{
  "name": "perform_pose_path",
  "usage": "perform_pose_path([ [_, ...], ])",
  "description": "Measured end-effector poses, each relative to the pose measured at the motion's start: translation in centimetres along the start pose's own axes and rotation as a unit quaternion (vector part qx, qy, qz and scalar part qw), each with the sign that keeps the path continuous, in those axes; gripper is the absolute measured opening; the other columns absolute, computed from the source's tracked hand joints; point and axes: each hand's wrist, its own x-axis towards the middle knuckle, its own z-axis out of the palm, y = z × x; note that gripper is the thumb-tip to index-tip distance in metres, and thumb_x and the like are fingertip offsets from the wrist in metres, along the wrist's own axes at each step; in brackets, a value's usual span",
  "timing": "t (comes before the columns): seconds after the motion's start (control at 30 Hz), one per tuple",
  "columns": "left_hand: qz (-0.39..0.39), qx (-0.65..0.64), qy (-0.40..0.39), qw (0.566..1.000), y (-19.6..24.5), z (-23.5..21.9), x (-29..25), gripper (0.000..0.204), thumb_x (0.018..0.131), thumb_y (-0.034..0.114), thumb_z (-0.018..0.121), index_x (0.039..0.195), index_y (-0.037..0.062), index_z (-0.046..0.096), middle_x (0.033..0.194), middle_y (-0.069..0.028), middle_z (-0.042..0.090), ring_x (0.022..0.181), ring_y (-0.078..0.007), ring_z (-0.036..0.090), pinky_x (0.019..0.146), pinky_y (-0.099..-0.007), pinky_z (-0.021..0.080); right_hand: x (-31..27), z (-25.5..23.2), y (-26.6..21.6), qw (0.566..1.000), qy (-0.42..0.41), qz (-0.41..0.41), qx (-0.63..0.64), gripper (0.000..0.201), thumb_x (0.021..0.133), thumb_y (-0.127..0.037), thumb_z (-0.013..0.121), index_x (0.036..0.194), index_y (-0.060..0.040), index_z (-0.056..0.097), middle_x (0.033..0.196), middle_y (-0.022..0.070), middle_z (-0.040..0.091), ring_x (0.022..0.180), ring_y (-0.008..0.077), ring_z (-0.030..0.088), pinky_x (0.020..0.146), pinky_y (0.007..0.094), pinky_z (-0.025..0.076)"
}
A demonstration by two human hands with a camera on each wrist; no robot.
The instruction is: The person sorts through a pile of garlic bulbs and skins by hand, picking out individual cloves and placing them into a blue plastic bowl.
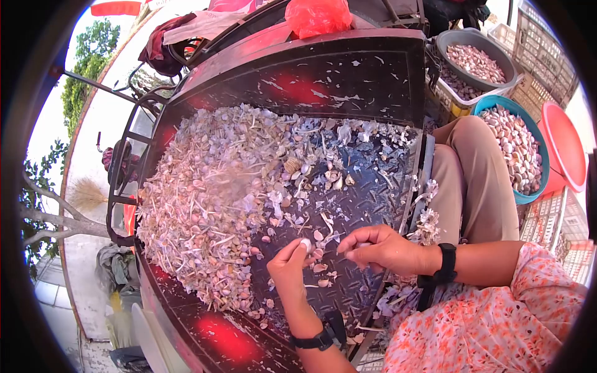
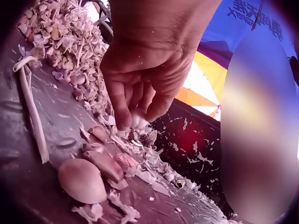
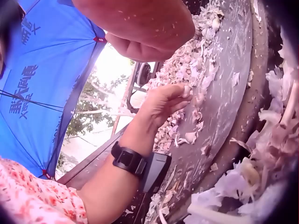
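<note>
My left hand point(image 1: 290, 275) pinches a pale garlic clove point(image 1: 306, 245) between thumb and fingertips, low over the dark ridged metal bed. The left wrist view shows the whitish clove point(image 2: 139, 119) at the fingertips. Just to the right is my right hand point(image 1: 390, 250), its fingers bent in toward the thumb; I cannot tell whether it holds anything. Its fingertips are out of sight in the right wrist view. Below the hands lie loose cloves and papery skins, among them a plump clove point(image 2: 83, 181). A large heap of garlic cloves and skins point(image 1: 205, 205) spreads to the left.
Dark side walls point(image 1: 348, 78) edge the bed. At the right stand a teal basin point(image 1: 543, 146) and a grey tub point(image 1: 444, 38), both holding cloves, beside a red bucket point(image 1: 564, 146) and plastic crates point(image 1: 547, 50). A red plastic bag point(image 1: 318, 17) sits over the far wall.
</note>
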Motion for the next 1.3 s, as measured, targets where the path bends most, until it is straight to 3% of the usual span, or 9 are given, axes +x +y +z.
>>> perform_pose_path([
  [0.2, 0.029, -0.08, -0.135, 0.987, 1.0, 3.5, -5.2, 0.029, 0.082, -0.001, 0.058, 0.11, -0.0076, 0.059, 0.094, -0.0126, 0.065, 0.079, -0.0159, 0.064, 0.061, -0.0268, 0.055, 0.4, -0.3, -0.4, 0.999, 0.013, -0.016, -0.028, 0.017, 0.088, -0.015, 0.057, 0.101, -0.0057, 0.063, 0.079, -0.0031, 0.06, 0.065, 0.0025, 0.053, 0.049, 0.0177, 0.037],
  [0.3, 0.037, -0.029, -0.12, 0.992, 1.3, 3.6, -6.6, 0.033, 0.082, -0.003, 0.057, 0.115, -0.0061, 0.056, 0.101, -0.013, 0.064, 0.083, -0.0159, 0.064, 0.061, -0.027, 0.055, 0.3, -0.9, -0.3, 1.0, 0.014, -0.011, -0.003, 0.016, 0.087, -0.016, 0.057, 0.097, -0.0046, 0.063, 0.078, -0.0018, 0.061, 0.064, 0.0037, 0.055, 0.048, 0.0182, 0.038],
  [0.73, 0.098, 0.071, -0.132, 0.984, 1.2, 2.9, -7.5, 0.029, 0.076, -0.005, 0.066, 0.104, -0.0048, 0.064, 0.08, -0.0074, 0.064, 0.068, -0.0114, 0.062, 0.057, -0.0218, 0.053, -0.9, -0.6, -0.3, 0.987, -0.048, 0.067, 0.142, 0.013, 0.087, -0.012, 0.056, 0.093, -0.0012, 0.061, 0.081, 0.0032, 0.061, 0.063, 0.0069, 0.056, 0.041, 0.017, 0.034],
  [0.83, 0.071, -0.047, -0.102, 0.991, 1.3, 2.8, -8.6, 0.028, 0.072, -0.006, 0.068, 0.099, -0.0082, 0.064, 0.078, -0.0092, 0.065, 0.068, -0.013, 0.063, 0.058, -0.0218, 0.052, -1.5, -0.4, -1.1, 0.976, -0.051, 0.041, 0.207, 0.014, 0.088, -0.012, 0.054, 0.094, 0.0003, 0.059, 0.081, 0.005, 0.059, 0.063, 0.008, 0.055, 0.04, 0.0171, 0.033],
  [0.97, 0.166, -0.122, -0.182, 0.961, 3.2, 2.2, -11.4, 0.037, 0.063, -0.007, 0.074, 0.097, -0.0107, 0.063, 0.08, -0.0163, 0.067, 0.071, -0.0151, 0.066, 0.06, -0.0229, 0.051, -2.0, -0.3, -1.4, 0.97, -0.039, 0.028, 0.238, 0.015, 0.09, -0.011, 0.051, 0.095, 0.0014, 0.058, 0.08, 0.0068, 0.057, 0.063, 0.0099, 0.054, 0.04, 0.0176, 0.032],
  [1.07, 0.438, -0.262, -0.366, 0.778, 4.6, 3.5, -11.7, 0.031, 0.075, -0.008, 0.06, 0.106, -0.0061, 0.058, 0.091, -0.0235, 0.063, 0.073, -0.0289, 0.066, 0.057, -0.0331, 0.055, -1.9, -0.4, -0.8, 0.968, -0.049, 0.032, 0.244, 0.016, 0.09, -0.011, 0.051, 0.095, 0.002, 0.058, 0.081, 0.008, 0.058, 0.064, 0.011, 0.055, 0.04, 0.0185, 0.033],
  [1.13, 0.519, -0.291, -0.588, 0.549, 5.6, 3.9, -10.2, 0.028, 0.082, -0.001, 0.056, 0.109, -0.0047, 0.052, 0.097, -0.0308, 0.059, 0.077, -0.0425, 0.065, 0.051, -0.0428, 0.054, -1.8, -0.6, -0.4, 0.969, -0.048, 0.033, 0.242, 0.016, 0.09, -0.012, 0.051, 0.094, 0.0018, 0.059, 0.083, 0.0088, 0.059, 0.065, 0.0111, 0.056, 0.041, 0.0194, 0.035],
  [1.2, 0.517, -0.31, -0.645, 0.47, 5.9, 4.8, -10.5, 0.027, 0.082, -0.002, 0.054, 0.108, -0.0065, 0.051, 0.1, -0.0338, 0.057, 0.077, -0.044, 0.064, 0.051, -0.0443, 0.054, -1.7, -0.6, -0.3, 0.968, -0.045, 0.028, 0.247, 0.016, 0.09, -0.012, 0.051, 0.094, 0.0016, 0.059, 0.082, 0.0085, 0.06, 0.065, 0.011, 0.057, 0.041, 0.0192, 0.035],
  [1.3, 0.465, -0.361, -0.652, 0.478, 5.3, 5.0, -10.9, 0.017, 0.081, 0.0, 0.056, 0.095, -0.0083, 0.052, 0.095, -0.0319, 0.058, 0.071, -0.0422, 0.064, 0.051, -0.046, 0.054, -1.8, -0.6, -0.1, 0.967, -0.035, 0.028, 0.25, 0.017, 0.09, -0.014, 0.052, 0.094, 0.0009, 0.059, 0.081, 0.0076, 0.06, 0.063, 0.0102, 0.056, 0.041, 0.0191, 0.035],
])
